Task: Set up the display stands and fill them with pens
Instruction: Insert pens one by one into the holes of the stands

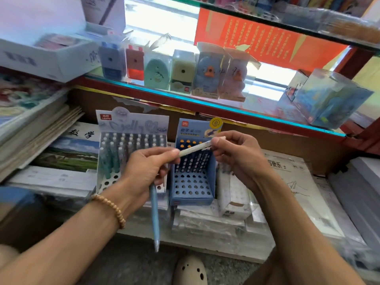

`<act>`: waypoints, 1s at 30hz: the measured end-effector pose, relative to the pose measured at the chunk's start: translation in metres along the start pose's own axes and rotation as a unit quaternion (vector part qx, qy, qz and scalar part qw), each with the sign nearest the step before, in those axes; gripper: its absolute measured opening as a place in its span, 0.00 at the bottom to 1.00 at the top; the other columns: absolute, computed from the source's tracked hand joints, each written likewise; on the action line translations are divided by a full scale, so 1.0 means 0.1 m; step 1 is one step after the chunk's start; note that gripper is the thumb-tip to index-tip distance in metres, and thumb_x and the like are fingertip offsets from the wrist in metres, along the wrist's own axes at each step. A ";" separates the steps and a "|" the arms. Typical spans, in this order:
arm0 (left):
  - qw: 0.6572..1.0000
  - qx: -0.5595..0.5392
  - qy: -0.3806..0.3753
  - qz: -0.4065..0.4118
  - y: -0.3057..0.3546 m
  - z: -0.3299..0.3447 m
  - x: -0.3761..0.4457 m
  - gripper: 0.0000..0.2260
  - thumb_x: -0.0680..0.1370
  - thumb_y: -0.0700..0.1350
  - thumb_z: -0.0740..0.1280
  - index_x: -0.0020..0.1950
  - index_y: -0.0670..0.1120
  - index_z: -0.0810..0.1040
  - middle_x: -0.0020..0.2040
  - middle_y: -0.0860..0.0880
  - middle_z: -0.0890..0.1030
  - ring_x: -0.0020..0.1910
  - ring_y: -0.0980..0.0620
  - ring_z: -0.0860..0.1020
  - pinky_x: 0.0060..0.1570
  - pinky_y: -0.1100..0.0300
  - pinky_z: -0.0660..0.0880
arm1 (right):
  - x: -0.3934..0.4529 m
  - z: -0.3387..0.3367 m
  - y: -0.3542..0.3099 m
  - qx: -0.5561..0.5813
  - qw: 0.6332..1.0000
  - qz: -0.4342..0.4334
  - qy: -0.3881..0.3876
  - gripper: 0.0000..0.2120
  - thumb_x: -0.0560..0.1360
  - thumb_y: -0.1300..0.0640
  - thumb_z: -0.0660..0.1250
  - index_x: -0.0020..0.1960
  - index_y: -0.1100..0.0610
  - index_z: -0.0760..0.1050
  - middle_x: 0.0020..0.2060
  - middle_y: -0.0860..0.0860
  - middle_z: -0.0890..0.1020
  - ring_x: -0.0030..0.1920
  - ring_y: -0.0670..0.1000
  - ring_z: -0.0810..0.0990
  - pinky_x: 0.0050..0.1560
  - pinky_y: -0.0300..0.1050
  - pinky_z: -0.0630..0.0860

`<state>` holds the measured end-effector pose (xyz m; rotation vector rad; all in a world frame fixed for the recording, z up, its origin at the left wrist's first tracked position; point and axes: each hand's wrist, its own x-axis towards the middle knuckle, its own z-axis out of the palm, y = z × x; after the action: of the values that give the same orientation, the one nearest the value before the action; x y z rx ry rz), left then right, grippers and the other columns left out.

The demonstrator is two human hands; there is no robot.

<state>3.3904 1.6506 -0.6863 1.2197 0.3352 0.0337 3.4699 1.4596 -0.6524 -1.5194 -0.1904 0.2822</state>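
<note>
Stationery shelves fill the head view: a glass shelf with a teal edge point(185, 95) runs across the far side carrying boxed pencil sharpeners point(183, 70), and below it, on stacked workbooks and papers point(61, 177), stand two cardboard pen display stands.

On the left, the pale grey display stand with a tall printed back card point(131, 130) is nearly full of capped pens; only a few holes near its front left corner show bare. Just to its right, touching or nearly so, the blue perforated display stand point(192, 186) has pens in its far rows only, and its near rows of holes are empty.

Above the blue stand, both hands share a slim white pen point(195, 149) held almost level. The left hand point(148, 167) pinches its left end between thumb and forefinger while its lower fingers curl round a light blue pen point(154, 212) that hangs tip-down toward the floor. The right hand point(236, 155) pinches the white pen's right end with thumb and fingertips.

The risks, as I judge them:
- The blue pen is held only by the spare fingers; shifting the left hand's pinch could let it slide out and fall.
- The lightweight card stands rest on uneven stacks, so a hard or angled push into a hole could tip one or knock seated pens.
- A pen set in at a slant may miss the lower hole and lean.
</note>
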 end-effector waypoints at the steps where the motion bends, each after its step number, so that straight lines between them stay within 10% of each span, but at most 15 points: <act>1: 0.999 0.035 0.004 -0.002 0.01 -0.05 -0.02 0.05 0.74 0.41 0.72 0.47 0.41 0.85 0.40 0.45 0.84 0.28 0.57 0.69 0.23 0.68 0.64 | 0.02 0.04 0.00 0.004 1.000 -0.004 0.003 0.08 0.72 0.64 0.73 0.50 0.64 0.80 0.36 0.55 0.83 0.34 0.49 0.80 0.35 0.37 0.79; 7: 0.983 0.175 0.055 0.002 0.10 -0.37 -0.18 0.08 0.76 0.48 0.71 0.44 0.43 0.84 0.37 0.48 0.82 0.31 0.55 0.69 0.28 0.65 0.65 | 0.14 0.47 0.00 -0.057 0.996 -0.074 0.007 0.06 0.76 0.64 0.70 0.52 0.59 0.78 0.37 0.50 0.86 0.37 0.48 0.84 0.40 0.39 0.81; 15: 0.966 0.104 0.229 0.054 0.30 -0.90 -0.24 0.04 0.76 0.41 0.70 0.42 0.43 0.80 0.29 0.52 0.72 0.27 0.56 0.67 0.25 0.64 0.64 | 0.31 0.93 0.18 -0.302 0.931 -0.205 0.004 0.05 0.77 0.61 0.70 0.52 0.55 0.79 0.41 0.48 0.83 0.42 0.45 0.83 0.46 0.40 0.82; 30: 0.952 0.018 0.281 0.117 0.51 -1.33 -0.42 0.03 0.76 0.41 0.69 0.45 0.42 0.81 0.24 0.55 0.71 0.23 0.57 0.66 0.21 0.67 0.62 | 0.38 1.37 0.37 -0.442 0.868 -0.226 -0.028 0.08 0.78 0.58 0.69 0.57 0.58 0.80 0.44 0.46 0.81 0.45 0.43 0.79 0.50 0.41 0.79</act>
<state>3.3228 1.7812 -0.6692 1.2659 0.6853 0.5910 3.4630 1.6023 -0.6853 -2.3062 -0.7941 -0.1796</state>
